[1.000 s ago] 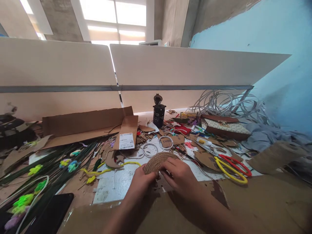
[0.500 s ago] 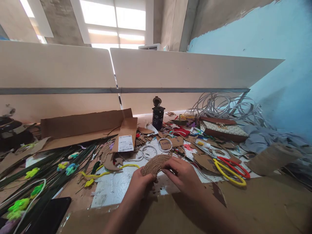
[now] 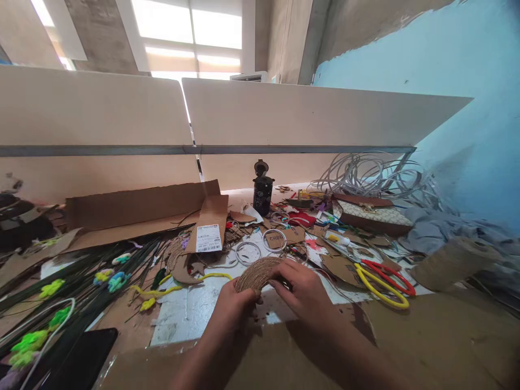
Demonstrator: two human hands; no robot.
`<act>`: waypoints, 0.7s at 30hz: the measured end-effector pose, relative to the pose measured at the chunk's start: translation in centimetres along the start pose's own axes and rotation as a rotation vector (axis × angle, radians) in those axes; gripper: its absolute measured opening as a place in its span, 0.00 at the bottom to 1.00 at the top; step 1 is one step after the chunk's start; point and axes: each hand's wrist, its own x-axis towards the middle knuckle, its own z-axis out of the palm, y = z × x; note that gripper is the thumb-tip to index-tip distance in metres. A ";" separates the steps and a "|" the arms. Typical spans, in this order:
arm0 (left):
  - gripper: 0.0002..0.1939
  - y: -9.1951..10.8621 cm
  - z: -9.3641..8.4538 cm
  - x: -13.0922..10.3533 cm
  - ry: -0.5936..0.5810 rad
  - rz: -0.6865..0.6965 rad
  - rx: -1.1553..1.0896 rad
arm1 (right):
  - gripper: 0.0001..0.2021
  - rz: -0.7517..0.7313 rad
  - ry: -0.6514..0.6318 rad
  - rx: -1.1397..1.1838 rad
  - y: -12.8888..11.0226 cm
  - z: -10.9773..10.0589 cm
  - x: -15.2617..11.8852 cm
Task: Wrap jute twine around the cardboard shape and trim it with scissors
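A curved piece wrapped in brown twine (image 3: 259,272) is held up between my two hands, over the white board. My left hand (image 3: 238,303) grips its left end, thumb on top. My right hand (image 3: 298,284) pinches its right end, fingers bent close together. The lower side of the piece is hidden by my fingers. Just beyond it lie two pale rings (image 3: 248,253). To the left, a second twine-covered curved piece (image 3: 181,265) lies beside a yellow fuzzy stem (image 3: 174,290).
Scissors with red and yellow handles (image 3: 384,284) and a twine spool (image 3: 455,265) lie right. A black canister (image 3: 263,195) with raised lid stands behind. Left are an open cardboard box (image 3: 142,208), fuzzy flowers (image 3: 30,341) and a phone (image 3: 87,355). Cardboard (image 3: 430,336) covers the front.
The view has shifted very slightly. Both hands keep their hold on the twine-wrapped piece, with almost no visible movement.
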 end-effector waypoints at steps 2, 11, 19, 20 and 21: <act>0.10 0.2 0.0 0.0 0.003 0.011 0.028 | 0.04 0.011 0.003 -0.011 -0.1 0.0 0.0; 0.11 0.3 0.4 -0.6 0.003 0.009 0.031 | 0.06 0.084 -0.002 0.072 -0.2 0.0 0.3; 0.12 0.5 -0.5 0.2 -0.007 0.056 0.137 | 0.09 0.194 0.094 0.029 0.0 -0.8 1.0; 0.12 0.4 -0.8 0.4 -0.010 0.056 0.142 | 0.14 0.209 0.123 0.051 0.2 -0.9 1.2; 0.12 0.3 -1.0 0.5 -0.014 0.056 0.142 | 0.20 0.232 0.127 0.105 0.4 -0.9 1.3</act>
